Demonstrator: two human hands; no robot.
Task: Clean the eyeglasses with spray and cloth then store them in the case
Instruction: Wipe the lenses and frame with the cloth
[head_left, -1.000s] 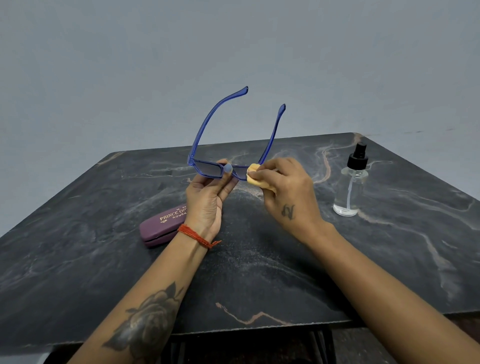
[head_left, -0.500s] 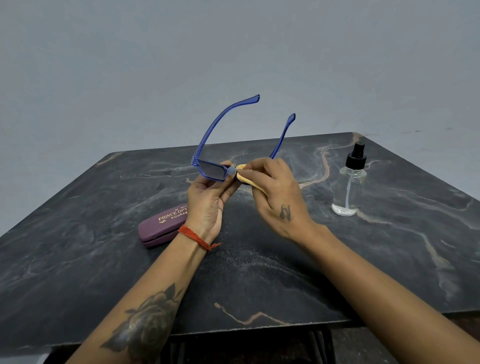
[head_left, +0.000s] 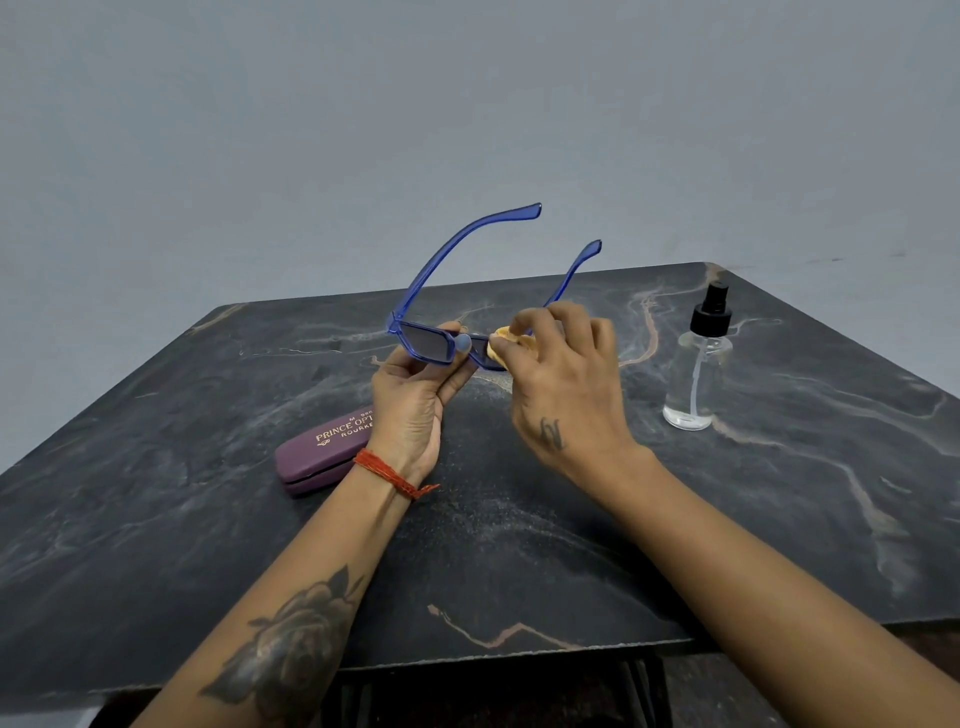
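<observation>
Blue translucent plastic-framed eyeglasses with tinted rectangular lenses held up off the dark marbled stone surface, roughly mid-scene. Left hand grasps the frame around the bridge, thumb and fingers pinching the inner end of the left-side lens; both temples are unfolded and angle up and away toward the far side. Right hand has its fingers curled, pinching a small yellow cleaning cloth against the right-side lens; that lens is mostly hidden behind the cloth and fingers, so how much of it has been covered cannot be told. Judged step: wiping, with storage not yet begun. Maroon hard-shell eyeglass case with gold lettering lies closed on the surface, near-left of the left hand and partly behind its wrist, long axis running from near-left to far-right. Clear plastic spray bottle with black pump top stands upright on the right, well apart from the case and apart from the right hand. The relation that matters next: the case sits below and to the left of the glasses, on the left hand's side, so that hand is nearer to it; yet it carries the frame, so the right hand would likely need to drop the cloth to open the lid. Temples must fold first, and the frame's long axis then be turned to match the case's diagonal.
</observation>
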